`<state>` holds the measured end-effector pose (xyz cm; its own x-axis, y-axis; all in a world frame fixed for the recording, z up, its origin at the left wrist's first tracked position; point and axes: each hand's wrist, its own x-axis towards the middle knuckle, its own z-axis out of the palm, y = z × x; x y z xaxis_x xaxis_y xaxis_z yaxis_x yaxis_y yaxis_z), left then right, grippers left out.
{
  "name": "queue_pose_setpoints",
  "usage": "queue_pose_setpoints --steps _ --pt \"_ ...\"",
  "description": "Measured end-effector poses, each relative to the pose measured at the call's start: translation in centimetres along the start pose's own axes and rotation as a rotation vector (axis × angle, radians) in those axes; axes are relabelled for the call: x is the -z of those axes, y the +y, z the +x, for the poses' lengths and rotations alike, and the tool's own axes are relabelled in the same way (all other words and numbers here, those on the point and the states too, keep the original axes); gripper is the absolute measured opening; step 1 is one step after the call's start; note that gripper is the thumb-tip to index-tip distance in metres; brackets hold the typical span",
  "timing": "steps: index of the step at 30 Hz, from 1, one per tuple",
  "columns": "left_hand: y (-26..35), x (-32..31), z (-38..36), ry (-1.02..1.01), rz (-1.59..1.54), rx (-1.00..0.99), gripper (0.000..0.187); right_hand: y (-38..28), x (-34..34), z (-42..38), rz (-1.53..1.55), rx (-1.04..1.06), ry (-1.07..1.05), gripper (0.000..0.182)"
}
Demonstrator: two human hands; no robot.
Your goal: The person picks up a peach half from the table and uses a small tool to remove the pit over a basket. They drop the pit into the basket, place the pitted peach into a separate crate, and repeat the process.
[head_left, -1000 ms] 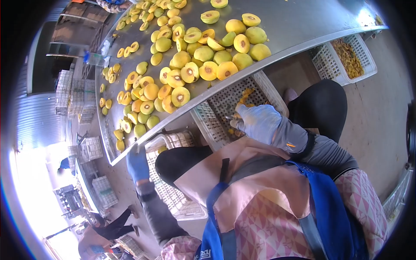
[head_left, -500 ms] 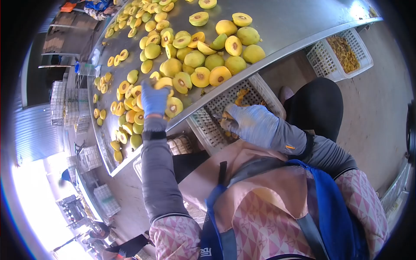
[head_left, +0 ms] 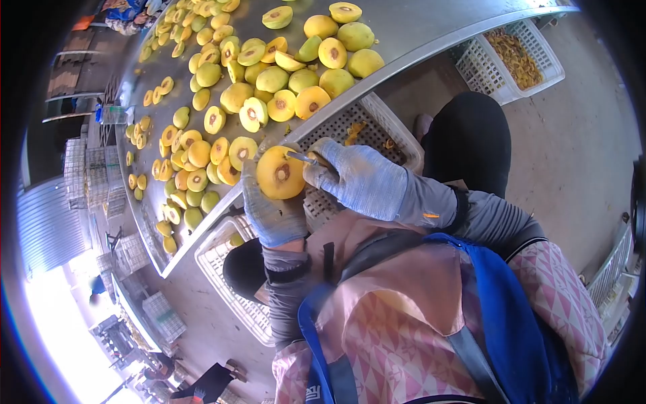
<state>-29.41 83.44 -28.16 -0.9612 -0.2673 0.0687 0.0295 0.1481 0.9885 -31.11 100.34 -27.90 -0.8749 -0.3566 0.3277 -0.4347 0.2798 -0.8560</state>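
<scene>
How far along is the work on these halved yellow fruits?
Done: peelings lie in the white crate at upper right. In hand: the left hand holds one fruit half cut face up while the right hand puts a small tool to its edge. Left: dozens of halves cover the metal table.
</scene>
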Motion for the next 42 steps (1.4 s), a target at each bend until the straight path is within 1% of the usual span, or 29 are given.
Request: queue_pose_setpoints --steps 1,2,3,4,6,7,9,10,12,14,16,18,21,22,24,25,27,28,30,31,32,33,34,36,37,38,40,41,42 --pt "0.4 -0.4 -0.2 -0.001 0.001 0.0 0.031 -0.9 0.4 0.0 0.01 -0.07 -0.016 0.032" --pt "1.1 -1.0 -0.4 0.004 -0.11 0.013 0.032 -1.3 0.7 -0.1 0.019 -0.141 -0.031 0.031" --pt "1.5 -1.4 -0.6 0.007 -0.221 0.03 0.032 -1.1 0.5 -0.2 0.019 -0.145 -0.03 0.031" --pt "1.4 -1.6 -0.7 0.003 -0.222 0.033 0.032 -0.9 0.1 -0.2 -0.002 -0.133 -0.015 0.032" --pt "1.3 -1.7 -0.9 0.054 -0.405 0.075 0.037 -0.7 0.0 -0.2 -0.023 -0.122 0.003 0.032" --pt "1.2 -1.8 -0.8 0.05 -0.405 0.077 0.037 -0.8 0.1 -0.2 -0.033 -0.114 0.005 0.031" --pt "0.9 -1.9 -0.6 0.046 -0.632 0.114 0.037 -0.8 0.1 -0.3 -0.043 -0.108 0.006 0.031" --pt "1.1 -2.3 -0.6 0.044 -0.631 0.117 0.037 -0.8 0.1 -0.3 -0.053 -0.091 0.02 0.03" --pt "1.8 -3.3 -0.8 0.079 -0.487 0.034 0.034 -0.7 0.1 -0.4 -0.064 -0.08 0.037 0.03" --pt "1.7 -3.4 -0.9 0.083 -0.485 0.041 0.034 -0.7 0.1 -0.5 -0.12 -0.066 0.008 0.03" --pt "1.6 -3.6 -0.8 0.088 -0.483 0.044 0.033 -1.0 0.1 -0.4 -0.105 -0.093 0.004 0.03" --pt "1.4 -4.2 -0.9 0.188 -0.413 -0.033 0.035 -1.2 0.0 -0.6 -0.089 -0.12 -0.006 0.03" --pt "1.3 -4.0 -0.8 0.174 -0.317 -0.04 0.034 -1.3 -0.2 -0.8 -0.098 -0.109 -0.011 0.03" --pt "1.2 -3.9 -0.9 0.175 -0.316 -0.038 0.034 -1.2 -0.3 -0.8 -0.091 -0.107 -0.001 0.029" --pt "0.9 -3.9 -0.9 0.152 -0.326 -0.096 0.033 -1.1 -0.3 -0.7 -0.084 -0.104 0.01 0.029" --pt "0.9 -3.9 -1.0 0.151 -0.326 -0.096 0.033 -1.0 -0.4 -0.6 -0.033 -0.122 -0.009 0.029" --pt "0.9 -3.9 -1.3 0.132 -0.019 -0.259 0.035 -0.9 -0.2 -0.6 0.018 -0.144 -0.025 0.029" --pt "1.0 -3.9 -1.2 0.13 -0.019 -0.258 0.035 -0.8 0.1 -0.6 -0.015 -0.103 -0.021 0.029" --pt "1.4 -3.4 -0.8 0.074 0.22 -0.121 0.039 -0.9 -0.2 -0.9 -0.046 -0.062 -0.018 0.03" --pt "0.1 -2.9 -0.6 0.076 0.219 -0.123 0.039 -1.0 -0.9 -1.2 -0.049 0.004 -0.053 0.031" --pt "-2.5 -2.3 -0.4 0.096 0.256 -0.204 0.038 -0.9 -1.2 -1.4 -0.051 0.072 -0.086 0.031" --pt "-3.8 -1.9 -0.3 0.111 0.295 -0.282 0.04 -0.9 -1.0 -1.1 -0.043 0.071 0.003 0.032" --pt "-2.7 -2.3 -0.2 0.109 0.296 -0.283 0.04 -1.1 -0.5 -0.7 -0.043 0.07 0.005 0.032" --pt "0.7 -3.5 -0.5 0.105 -0.694 0.135 0.04 -1.4 0.6 -0.4 -0.043 -0.146 0.016 0.031" --pt "0.9 -3.7 -0.7 0.125 -0.69 0.064 0.039 -1.5 0.6 -0.5 -0.057 -0.128 0.021 0.03" --pt "0.8 -3.8 -0.7 0.126 -0.688 0.063 0.039 -1.5 0.5 -0.4 -0.055 -0.127 0.021 0.03" --pt "0.9 -4.2 -0.5 0.18 0.081 -0.234 0.035 -1.3 0.3 -0.3 -0.074 -0.147 -0.008 0.031" --pt "1.3 -4.5 -0.5 0.178 0.081 -0.235 0.035 -1.1 0.3 -0.3 -0.075 -0.148 -0.006 0.031" --pt "1.8 -4.8 -0.5 0.211 -0.146 -0.12 0.035 -1.0 0.2 -0.4 -0.082 -0.143 -0.003 0.031"
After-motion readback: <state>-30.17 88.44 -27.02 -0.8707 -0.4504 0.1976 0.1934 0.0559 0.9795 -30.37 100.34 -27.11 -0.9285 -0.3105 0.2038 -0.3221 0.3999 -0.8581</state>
